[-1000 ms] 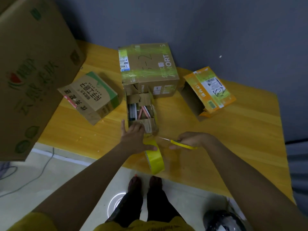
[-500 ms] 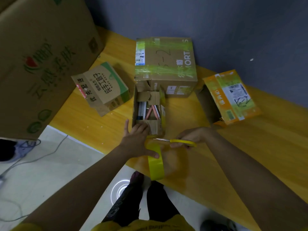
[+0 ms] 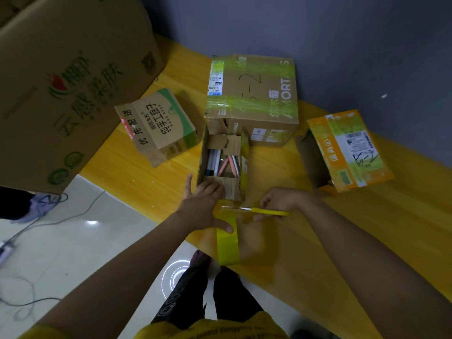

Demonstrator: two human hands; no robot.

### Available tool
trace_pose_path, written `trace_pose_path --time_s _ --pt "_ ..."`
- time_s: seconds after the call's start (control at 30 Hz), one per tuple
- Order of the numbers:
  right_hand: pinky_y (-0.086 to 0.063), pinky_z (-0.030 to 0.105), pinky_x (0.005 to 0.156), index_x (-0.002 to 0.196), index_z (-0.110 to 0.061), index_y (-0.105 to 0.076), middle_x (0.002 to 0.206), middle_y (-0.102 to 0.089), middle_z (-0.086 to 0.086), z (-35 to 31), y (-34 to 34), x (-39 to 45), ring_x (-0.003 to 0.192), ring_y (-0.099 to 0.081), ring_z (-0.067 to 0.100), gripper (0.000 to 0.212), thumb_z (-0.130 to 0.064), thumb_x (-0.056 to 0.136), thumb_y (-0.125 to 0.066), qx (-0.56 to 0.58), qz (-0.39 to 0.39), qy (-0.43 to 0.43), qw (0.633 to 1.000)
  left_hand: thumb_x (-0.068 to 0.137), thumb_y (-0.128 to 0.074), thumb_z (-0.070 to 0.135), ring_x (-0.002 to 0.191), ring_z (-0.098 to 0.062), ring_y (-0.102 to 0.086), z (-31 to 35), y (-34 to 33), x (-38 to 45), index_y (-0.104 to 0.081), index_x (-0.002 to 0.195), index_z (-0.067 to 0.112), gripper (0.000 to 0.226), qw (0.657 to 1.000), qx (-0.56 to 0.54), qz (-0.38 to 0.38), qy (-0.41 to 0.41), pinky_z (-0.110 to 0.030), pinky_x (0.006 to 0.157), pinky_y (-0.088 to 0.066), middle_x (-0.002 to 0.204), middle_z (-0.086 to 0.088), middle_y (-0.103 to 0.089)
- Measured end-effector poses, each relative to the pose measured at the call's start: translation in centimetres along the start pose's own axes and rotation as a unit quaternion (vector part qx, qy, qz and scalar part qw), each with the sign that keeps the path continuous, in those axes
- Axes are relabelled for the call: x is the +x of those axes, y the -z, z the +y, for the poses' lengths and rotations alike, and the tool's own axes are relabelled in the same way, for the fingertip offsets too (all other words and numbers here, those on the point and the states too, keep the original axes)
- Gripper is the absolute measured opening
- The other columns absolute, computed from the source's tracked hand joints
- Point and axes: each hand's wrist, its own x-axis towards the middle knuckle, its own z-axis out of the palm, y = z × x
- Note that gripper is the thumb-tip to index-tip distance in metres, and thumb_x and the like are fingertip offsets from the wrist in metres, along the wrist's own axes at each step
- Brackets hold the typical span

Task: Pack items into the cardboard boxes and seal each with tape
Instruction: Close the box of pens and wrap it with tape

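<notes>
A small open cardboard box (image 3: 223, 145) holding several pens stands on the yellow table (image 3: 367, 241) near its front edge. My left hand (image 3: 204, 206) rests on the box's near flap, fingers spread, thumb on a yellow tape roll (image 3: 227, 245) that hangs down from the box over the table edge. My right hand (image 3: 281, 201) grips yellow-handled scissors (image 3: 259, 211), whose blades point left at the tape just below the box.
A taped brown box (image 3: 254, 94) stands behind the small one. A green-and-brown carton (image 3: 159, 123) lies at the left, an open orange box (image 3: 347, 148) at the right. A large carton (image 3: 61, 81) fills the upper left. Cables lie on the floor.
My head has turned, so everything sits further right in view. The scissors' blades have come closer to the tape below the box. My left hand stays on the flap.
</notes>
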Motion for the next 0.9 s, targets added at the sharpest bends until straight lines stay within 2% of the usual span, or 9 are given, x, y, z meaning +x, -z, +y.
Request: trace_pose_path --time_s 0.17,0.33,0.43,0.57,0.63,0.73,0.77,0.83,0.9 --pt "-0.045 0.024 0.06 0.066 -0.021 -0.059 0.044 -0.055 -0.009 -0.8 -0.1 -1.1 0.054 -0.053 0.011 0.04 -0.057 0.072 -0.076 -0.028 -0.003 -0.012 1.0 0.062 -0.047 0.089 0.148 -0.019 0.004 0.2 0.1 -0.1 -0.008 0.154 0.021 0.121 1.0 0.006 0.0 0.002 -0.066 0.108 0.017 0.161 0.004 -0.009" --pt "-0.044 0.026 0.064 0.091 -0.008 -0.064 0.073 -0.061 0.005 -1.9 0.2 -2.7 0.07 -0.055 0.018 0.065 -0.071 0.079 -0.057 -0.102 -0.052 -0.05 0.992 0.063 -0.048 0.088 0.148 -0.019 0.003 0.3 0.3 -0.2 -0.01 0.154 0.022 0.119 1.0 0.006 0.002 0.006 -0.066 0.108 0.016 0.161 0.004 -0.01" --pt "-0.045 0.03 0.067 0.086 -0.012 -0.058 0.071 -0.057 0.005 -1.4 0.6 -3.4 0.07 -0.053 0.021 0.058 -0.069 0.078 -0.06 -0.079 -0.062 -0.077 0.992 0.063 -0.049 0.087 0.148 -0.019 0.002 0.3 0.3 -0.2 -0.01 0.154 0.022 0.118 1.0 0.0 -0.001 0.007 -0.066 0.108 0.017 0.16 0.004 -0.011" --pt "-0.047 0.029 0.067 0.075 -0.015 -0.06 0.069 -0.058 0.003 -0.3 0.8 -4.4 0.072 -0.06 0.023 0.058 -0.073 0.075 -0.06 -0.087 -0.03 -0.113 0.989 0.064 -0.051 0.085 0.148 -0.019 0.002 0.2 0.4 -0.2 -0.012 0.154 0.024 0.116 1.0 -0.011 -0.003 0.011 -0.065 0.108 0.018 0.16 0.005 -0.011" --pt "-0.043 0.028 0.061 0.065 -0.017 -0.053 0.075 -0.057 0.005 0.4 0.2 -5.3 0.077 -0.058 0.023 0.058 -0.073 0.079 -0.055 -0.147 0.01 -0.128 0.981 0.064 -0.052 0.085 0.148 -0.018 0.002 0.3 0.4 -0.3 -0.014 0.153 0.024 0.114 1.0 -0.013 0.0 0.008 -0.065 0.108 0.018 0.16 0.005 -0.012" --pt "-0.032 0.03 0.05 0.066 -0.014 -0.045 0.071 -0.044 0.004 1.9 -1.6 -6.0 0.064 -0.046 0.019 0.05 -0.055 0.094 -0.048 -0.181 0.148 -0.166 0.958 0.064 -0.052 0.085 0.148 -0.017 0.001 0.4 0.5 -0.3 -0.014 0.153 0.024 0.115 1.0 -0.015 -0.002 0.004 -0.065 0.108 0.017 0.16 0.006 -0.013" --pt "-0.034 0.03 0.053 0.074 -0.012 -0.049 0.073 -0.048 0.005 2.3 -2.4 -5.9 0.067 -0.05 0.022 0.046 -0.052 0.096 -0.047 -0.169 0.194 -0.179 0.95 0.064 -0.052 0.085 0.148 -0.017 0.001 0.4 0.5 -0.3 -0.015 0.153 0.024 0.114 1.0 -0.017 -0.001 0.005 -0.065 0.108 0.018 0.16 0.006 -0.013" --pt "-0.041 0.031 0.064 0.098 -0.008 -0.058 0.095 -0.061 0.01 2.7 -4.0 -4.8 0.09 -0.061 0.03 0.041 -0.049 0.096 -0.048 -0.13 0.268 -0.175 0.939 0.064 -0.053 0.084 0.148 -0.016 0.0 0.5 0.5 -0.5 -0.015 0.153 0.024 0.113 1.0 -0.019 0.0 0.009 -0.063 0.107 0.02 0.16 0.006 -0.014" --pt "-0.046 0.034 0.076 0.109 -0.004 -0.059 0.113 -0.062 0.014 2.3 -5.4 -3.4 0.107 -0.059 0.032 0.046 -0.047 0.096 -0.05 -0.094 0.313 -0.169 0.93 0.065 -0.052 0.084 0.148 -0.016 -0.001 0.5 0.5 -0.5 -0.015 0.153 0.024 0.113 1.0 -0.017 0.003 0.009 -0.063 0.107 0.021 0.16 0.006 -0.014"
